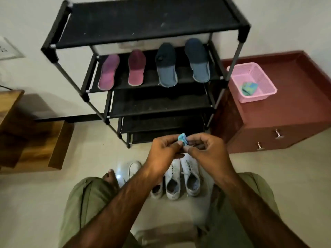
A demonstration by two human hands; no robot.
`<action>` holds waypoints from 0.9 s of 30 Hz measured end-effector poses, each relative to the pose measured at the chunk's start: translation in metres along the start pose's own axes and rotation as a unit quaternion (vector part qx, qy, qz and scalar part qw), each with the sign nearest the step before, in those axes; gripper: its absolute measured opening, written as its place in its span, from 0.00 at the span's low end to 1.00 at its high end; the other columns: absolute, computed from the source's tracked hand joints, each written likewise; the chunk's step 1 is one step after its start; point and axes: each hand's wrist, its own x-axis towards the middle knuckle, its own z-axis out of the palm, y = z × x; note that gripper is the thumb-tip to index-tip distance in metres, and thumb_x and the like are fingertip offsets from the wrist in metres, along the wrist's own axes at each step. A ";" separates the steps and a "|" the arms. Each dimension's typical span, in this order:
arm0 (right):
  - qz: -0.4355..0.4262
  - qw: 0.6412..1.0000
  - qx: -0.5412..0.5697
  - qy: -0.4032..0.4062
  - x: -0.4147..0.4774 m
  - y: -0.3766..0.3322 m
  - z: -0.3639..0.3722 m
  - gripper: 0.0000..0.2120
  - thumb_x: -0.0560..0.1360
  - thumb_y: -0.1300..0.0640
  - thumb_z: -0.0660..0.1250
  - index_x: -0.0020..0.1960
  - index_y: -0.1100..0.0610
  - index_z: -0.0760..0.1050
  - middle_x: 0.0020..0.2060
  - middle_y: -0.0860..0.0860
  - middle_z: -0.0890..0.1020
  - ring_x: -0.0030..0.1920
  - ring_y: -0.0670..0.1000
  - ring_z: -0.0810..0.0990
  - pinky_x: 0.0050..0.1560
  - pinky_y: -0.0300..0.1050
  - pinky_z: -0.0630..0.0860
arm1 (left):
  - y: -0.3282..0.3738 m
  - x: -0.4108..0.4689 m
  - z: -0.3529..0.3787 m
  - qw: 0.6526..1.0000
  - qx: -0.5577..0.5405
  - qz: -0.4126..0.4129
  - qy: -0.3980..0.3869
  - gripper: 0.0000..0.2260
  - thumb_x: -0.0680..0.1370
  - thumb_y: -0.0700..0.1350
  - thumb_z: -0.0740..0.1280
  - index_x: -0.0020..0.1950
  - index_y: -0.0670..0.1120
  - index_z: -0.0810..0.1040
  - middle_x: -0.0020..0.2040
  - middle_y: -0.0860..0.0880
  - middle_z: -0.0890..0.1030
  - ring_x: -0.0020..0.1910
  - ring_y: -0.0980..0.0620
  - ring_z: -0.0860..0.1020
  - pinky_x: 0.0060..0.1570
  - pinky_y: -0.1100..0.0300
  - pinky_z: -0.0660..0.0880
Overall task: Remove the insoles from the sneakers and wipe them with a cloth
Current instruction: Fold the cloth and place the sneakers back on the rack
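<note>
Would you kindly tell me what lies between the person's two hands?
A small crumpled light-blue cloth, pinched by the left hand and right hand; the head view shows it.

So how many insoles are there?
4, all on the rack's second shelf: two pink insoles at the left, two blue-grey insoles at the right. More could be hidden inside the sneakers.

bare floor [93, 158] left of sneakers [172, 179], shoe rack [152, 104] behind

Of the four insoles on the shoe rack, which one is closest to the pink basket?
The blue-grey insole farthest right. Its blue-grey twin and both pink insoles lie farther left, away from the pink basket.
</note>
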 end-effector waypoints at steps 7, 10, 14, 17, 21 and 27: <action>0.060 0.996 -0.022 -0.059 -0.083 0.038 0.036 0.10 0.72 0.61 0.78 0.52 0.53 0.83 0.44 0.46 0.87 0.45 0.45 0.86 0.46 0.44 0.84 | -0.061 -0.084 -0.034 0.996 -0.013 -0.083 0.006 0.12 0.84 0.37 0.62 0.62 0.41 0.83 0.52 0.40 0.87 0.51 0.43 0.85 0.52 0.54 0.83; 0.102 0.992 0.019 -0.073 -0.104 0.040 0.044 0.07 0.73 0.61 0.77 0.51 0.56 0.84 0.42 0.49 0.87 0.42 0.46 0.86 0.37 0.38 0.80 | -0.079 -0.105 -0.042 0.998 -0.009 -0.067 0.017 0.11 0.84 0.39 0.64 0.62 0.40 0.83 0.52 0.41 0.87 0.52 0.44 0.86 0.52 0.53 0.83; 0.174 0.976 0.085 -0.096 -0.118 0.038 0.047 0.05 0.76 0.66 0.72 0.51 0.61 0.83 0.40 0.51 0.87 0.36 0.44 0.83 0.34 0.37 0.78 | -0.097 -0.126 -0.047 0.996 -0.021 -0.080 0.028 0.11 0.84 0.36 0.63 0.63 0.39 0.81 0.52 0.39 0.86 0.48 0.42 0.86 0.47 0.53 0.84; 0.210 0.964 0.126 -0.099 -0.120 0.035 0.049 0.04 0.77 0.66 0.70 0.52 0.63 0.81 0.42 0.56 0.87 0.37 0.49 0.85 0.32 0.39 0.79 | -0.102 -0.130 -0.052 0.995 -0.044 -0.083 0.038 0.11 0.83 0.34 0.62 0.63 0.42 0.79 0.48 0.38 0.86 0.43 0.39 0.86 0.46 0.46 0.83; 0.224 0.958 0.171 -0.060 -0.124 0.032 0.054 0.04 0.76 0.67 0.71 0.51 0.64 0.80 0.39 0.58 0.86 0.33 0.51 0.84 0.30 0.39 0.79 | -0.108 -0.128 -0.056 0.995 0.033 -0.045 0.078 0.09 0.82 0.34 0.64 0.60 0.44 0.75 0.40 0.47 0.84 0.37 0.47 0.84 0.39 0.49 0.81; 0.192 0.970 0.140 -0.048 -0.125 0.037 0.053 0.05 0.75 0.65 0.74 0.50 0.62 0.83 0.41 0.59 0.87 0.38 0.52 0.85 0.34 0.40 0.80 | -0.117 -0.125 -0.055 0.975 0.190 0.104 0.057 0.06 0.77 0.44 0.74 0.53 0.48 0.80 0.50 0.51 0.81 0.45 0.54 0.81 0.45 0.56 0.81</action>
